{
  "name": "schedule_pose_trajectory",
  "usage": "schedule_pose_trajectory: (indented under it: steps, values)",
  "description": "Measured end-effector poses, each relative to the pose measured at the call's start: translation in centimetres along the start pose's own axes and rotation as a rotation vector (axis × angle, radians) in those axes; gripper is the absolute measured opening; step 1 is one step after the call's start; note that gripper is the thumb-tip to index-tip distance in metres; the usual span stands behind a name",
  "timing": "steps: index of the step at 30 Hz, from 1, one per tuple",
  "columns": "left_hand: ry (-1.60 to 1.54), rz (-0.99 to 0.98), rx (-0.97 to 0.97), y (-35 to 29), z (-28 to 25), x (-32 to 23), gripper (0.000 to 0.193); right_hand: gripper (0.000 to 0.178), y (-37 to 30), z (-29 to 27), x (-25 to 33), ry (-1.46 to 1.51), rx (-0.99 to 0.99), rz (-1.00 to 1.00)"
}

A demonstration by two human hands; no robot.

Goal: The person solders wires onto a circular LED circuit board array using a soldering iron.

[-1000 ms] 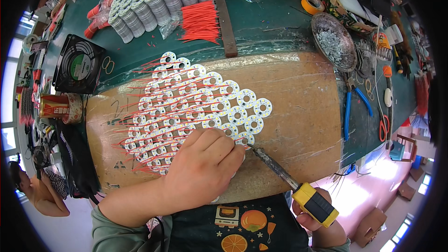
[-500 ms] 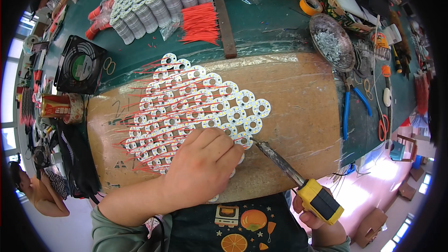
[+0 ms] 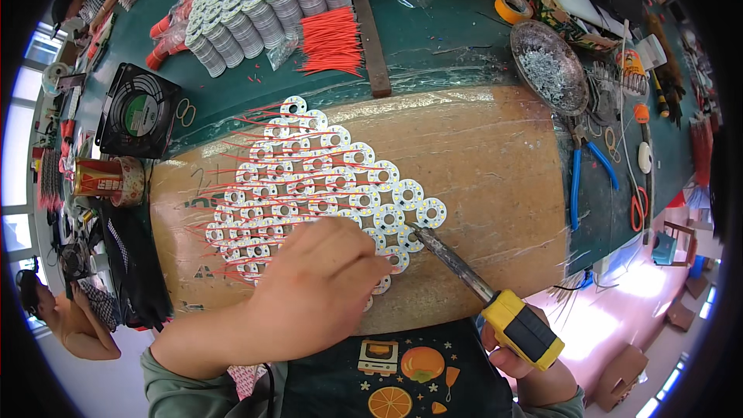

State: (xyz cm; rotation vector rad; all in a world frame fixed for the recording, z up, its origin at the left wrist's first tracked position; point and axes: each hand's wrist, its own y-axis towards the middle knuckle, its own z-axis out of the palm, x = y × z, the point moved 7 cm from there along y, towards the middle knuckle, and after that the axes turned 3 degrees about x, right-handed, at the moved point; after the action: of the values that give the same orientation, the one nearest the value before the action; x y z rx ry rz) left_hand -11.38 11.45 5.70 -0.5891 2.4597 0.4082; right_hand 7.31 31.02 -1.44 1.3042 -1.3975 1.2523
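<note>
A diamond-shaped spread of round white ring boards (image 3: 389,207) with small yellow chips lies on a brown board (image 3: 495,178). Thin red wires (image 3: 267,203) run from many of the rings out to the left. Over the lower part of the spread rests my left hand (image 3: 313,282), fingers pinched together; whatever they hold is hidden. My right hand (image 3: 505,354), lower right, is closed around the yellow and black handle of a soldering iron (image 3: 458,265). The iron's tip meets the spread near its right corner, beside a ring's edge.
Behind are stacked ring boards (image 3: 267,19), a red wire bundle (image 3: 331,40) and a dark bar (image 3: 370,46). A metal dish of solder scraps (image 3: 549,70) and blue-handled pliers (image 3: 576,186) lie right. A fan (image 3: 138,112) and tin (image 3: 99,178) stand left. Another person (image 3: 73,313) sits far left.
The ring spread has turned slightly, its right corner shifting downward. My left hand has moved left and a little down. The iron's tip has shifted slightly left and up.
</note>
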Motion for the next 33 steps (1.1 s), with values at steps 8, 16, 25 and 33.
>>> schedule_pose_trajectory:
  steps: [8,16,25,33]
  values:
    - [0.13,-0.039,-0.119,0.8,0.3,3.5,0.026,0.042,0.3,0.4,0.2,-0.228,-0.028,-0.116]
    - [0.135,0.002,-0.11,0.6,0.9,3.7,0.031,0.031,0.1,0.4,-0.4,-0.178,-0.039,0.022]
    - [0.111,0.013,-0.102,0.7,0.9,3.8,0.032,0.029,0.5,0.4,-0.1,-0.212,-0.05,0.042]
    - [0.116,0.01,-0.116,0.7,1.0,3.8,0.029,0.027,0.3,0.5,-0.3,-0.141,-0.046,0.106]
